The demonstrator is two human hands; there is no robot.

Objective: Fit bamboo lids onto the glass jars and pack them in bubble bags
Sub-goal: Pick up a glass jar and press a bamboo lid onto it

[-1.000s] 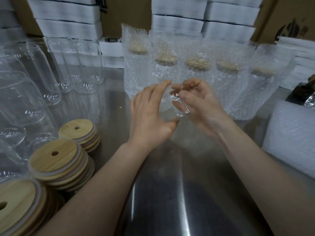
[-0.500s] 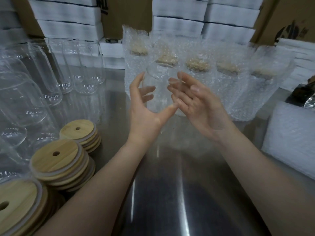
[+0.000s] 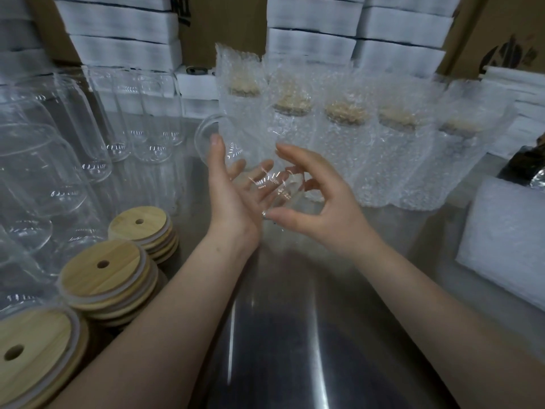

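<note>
Well, we hold one clear glass jar (image 3: 246,150) in the air at the middle of the view, tilted, its open mouth pointing to about 10 o'clock and its base toward 4 o'clock; our left hand (image 3: 236,199) lies under and behind it with the fingers spread and nearly straight, seen through the glass, the thumb up against the rim of the mouth; our right hand (image 3: 324,199) curls round the base end, forefinger arched over the top and thumb tucked beneath, so the jar sits between the two palms with no lid on it; at 7 to 8 o'clock from the jar stand three stacks of bamboo lids (image 3: 103,268), each lid with a small hole, well apart from our hands; at 9 to 10 o'clock the empty jars (image 3: 44,163) crowd together, the near ones blurred; just behind the held jar, from 12 to 2 o'clock, a row of bagged jars (image 3: 345,149) stands upright, bamboo tops showing dimly through the bubble wrap, and the leftmost of them is close behind the jar's mouth; at 3 to 4 o'clock a white padded pile (image 3: 507,231) rests on the steel table (image 3: 295,335), though whether it is bags we cannot tell; white boxes (image 3: 312,42) are stacked along the back at 12 o'clock, with brown cartons (image 3: 224,22) between them.
</note>
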